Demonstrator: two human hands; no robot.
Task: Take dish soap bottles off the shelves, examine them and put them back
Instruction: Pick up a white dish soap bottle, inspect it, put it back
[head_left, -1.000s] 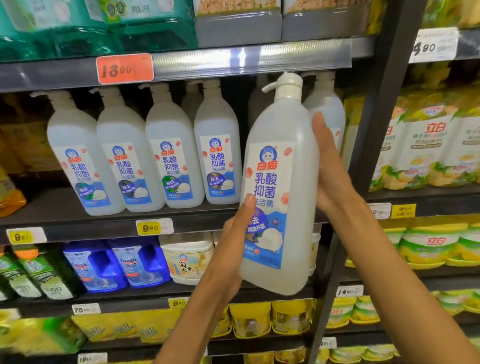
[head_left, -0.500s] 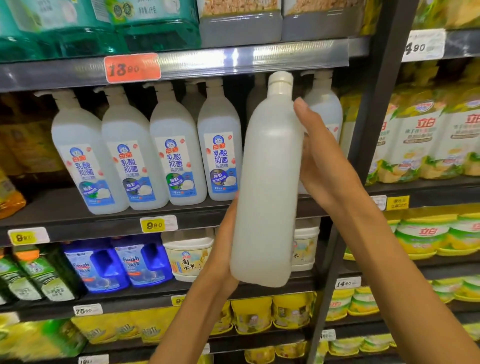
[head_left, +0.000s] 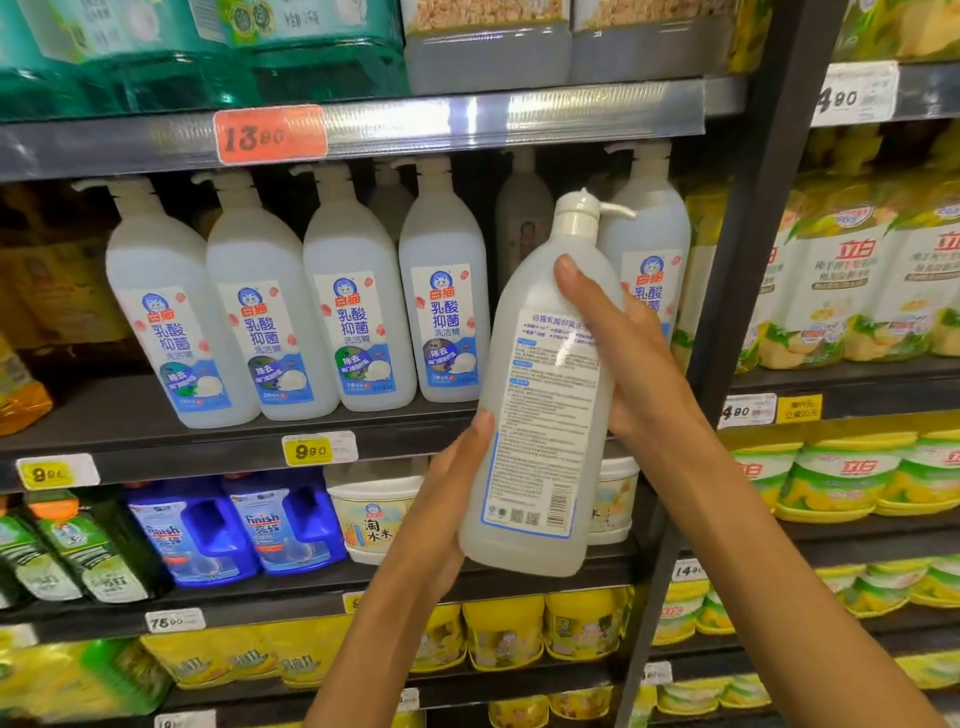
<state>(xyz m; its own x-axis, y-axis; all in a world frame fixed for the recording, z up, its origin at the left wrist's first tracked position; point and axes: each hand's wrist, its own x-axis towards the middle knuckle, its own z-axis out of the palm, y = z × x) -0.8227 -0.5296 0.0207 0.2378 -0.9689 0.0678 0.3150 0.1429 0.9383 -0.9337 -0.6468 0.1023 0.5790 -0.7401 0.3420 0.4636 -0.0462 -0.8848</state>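
— What are we seeing around the bottle we are holding?

— We are holding the soap bottle (head_left: 540, 395) in front of the shelf (head_left: 156, 441), its back label facing us and its pump pointing right. It is hiding part of the white tub (head_left: 374, 514) on the shelf below and part of the bottle behind (head_left: 652, 260).

— And our hands?

— Our left hand (head_left: 441, 499) is cupping the lower left side, fingers closed against it. Our right hand (head_left: 618, 343) is wrapping around the upper right side, thumb lying across the label.

— What is standing nearby?

— Four matching bottles (head_left: 353, 322) are standing upright in a row to the left, all holding pale cloudy liquid. Blue jugs (head_left: 234, 525) are sitting beneath them, and a dark post (head_left: 737, 291) is rising just to our right.
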